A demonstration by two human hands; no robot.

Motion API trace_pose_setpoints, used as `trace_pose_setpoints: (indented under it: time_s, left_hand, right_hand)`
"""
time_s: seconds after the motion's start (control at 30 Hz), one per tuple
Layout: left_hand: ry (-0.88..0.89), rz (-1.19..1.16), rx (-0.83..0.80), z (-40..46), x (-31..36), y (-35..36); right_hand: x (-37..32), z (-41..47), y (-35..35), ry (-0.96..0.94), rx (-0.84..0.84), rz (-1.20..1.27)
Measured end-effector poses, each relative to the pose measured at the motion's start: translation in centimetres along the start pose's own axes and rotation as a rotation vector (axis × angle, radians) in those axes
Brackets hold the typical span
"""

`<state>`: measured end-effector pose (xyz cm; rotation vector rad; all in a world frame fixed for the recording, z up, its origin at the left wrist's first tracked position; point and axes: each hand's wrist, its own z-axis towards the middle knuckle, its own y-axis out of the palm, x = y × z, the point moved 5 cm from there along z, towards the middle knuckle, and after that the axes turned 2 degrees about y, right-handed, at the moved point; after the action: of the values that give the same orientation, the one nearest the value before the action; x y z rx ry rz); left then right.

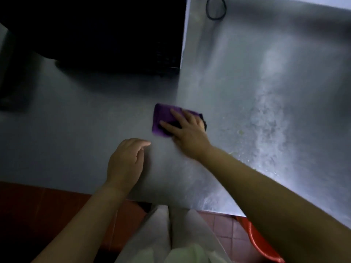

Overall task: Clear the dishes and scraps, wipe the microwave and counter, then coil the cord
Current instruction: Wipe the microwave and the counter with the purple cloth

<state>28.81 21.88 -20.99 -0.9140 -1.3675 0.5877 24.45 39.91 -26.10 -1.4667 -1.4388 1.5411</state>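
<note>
A folded purple cloth (162, 118) lies flat on the grey metal counter (76, 141), and my right hand (187, 132) presses down on it with fingers spread. My left hand (126, 162) rests on the counter just left of and nearer than the cloth, fingers loosely curled, holding nothing. The black microwave (106, 35) stands at the back left, dark and hard to make out. A loop of black cord (216, 8) lies on the counter at the far top, right of the microwave. Small pale scraps (241, 132) and wet streaks show to the right of the cloth.
The counter's near edge runs across the lower frame above a red tiled floor (224, 230). A red bucket (264, 243) stands on the floor at the lower right, under my right forearm. A dark shape (13, 99) sits at the far left edge.
</note>
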Motion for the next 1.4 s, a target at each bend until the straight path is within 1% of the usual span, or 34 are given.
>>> trace_pose_setpoints:
  time_s: [0.1, 0.23, 0.37, 0.47, 0.53, 0.63, 0.73, 0.83, 0.93, 1.0, 1.13, 1.27, 1.4]
  left_hand:
    - [0.046, 0.002, 0.008, 0.5, 0.2, 0.4]
    - [0.102, 0.033, -0.061, 0.6, 0.9, 1.4]
    - [0.161, 0.005, -0.131, 0.5, 2.0, 2.0]
    - [0.205, -0.01, -0.178, 0.2, 3.1, 2.3]
    - [0.24, 0.009, -0.206, 0.2, 3.7, 2.4]
    - [0.237, 0.026, -0.236, 0.8, 3.6, 2.6]
    - [0.212, 0.019, -0.232, 1.8, 3.1, 2.6]
    - [0.162, 0.03, -0.23, 2.6, 3.0, 3.0]
    - [0.112, 0.013, -0.211, 3.5, 3.3, 3.3]
    - [0.109, 0.016, -0.189, 3.9, 3.7, 3.5]
    - [0.065, 0.009, -0.138, 4.1, 4.5, 3.8]
    - [0.036, 0.001, -0.117, 4.0, 5.2, 4.5]
    - [0.039, -0.005, -0.094, 3.9, 6.2, 4.9]
  right_hand:
    - [-3.1, -5.5, 1.7, -0.03, 0.0, 0.048]
    - [-5.4, -11.1, 3.8, -0.071, 0.002, -0.025]
    - [-5.5, -15.0, 5.0, -0.103, -0.088, -0.1]
    - [-4.4, -16.4, 4.8, -0.188, -0.166, -0.117]
    - [-2.5, -15.2, 3.7, -0.211, -0.171, -0.121]
    - [0.7, -11.3, 1.5, -0.104, -0.168, -0.095]
    - [3.2, -6.7, -0.1, -0.028, -0.144, -0.12]
    - [5.8, -2.0, -2.2, 0.021, -0.073, -0.124]
    - [8.4, 2.6, -4.1, 0.055, -0.006, -0.111]
    - [10.2, 5.3, -5.1, 0.075, 0.026, -0.097]
    - [14.1, 9.6, -6.7, 0.17, 0.032, -0.068]
    - [15.2, 10.5, -7.0, 0.218, 0.01, -0.038]
    - [12.8, 5.6, -5.6, 0.18, -0.039, -0.007]
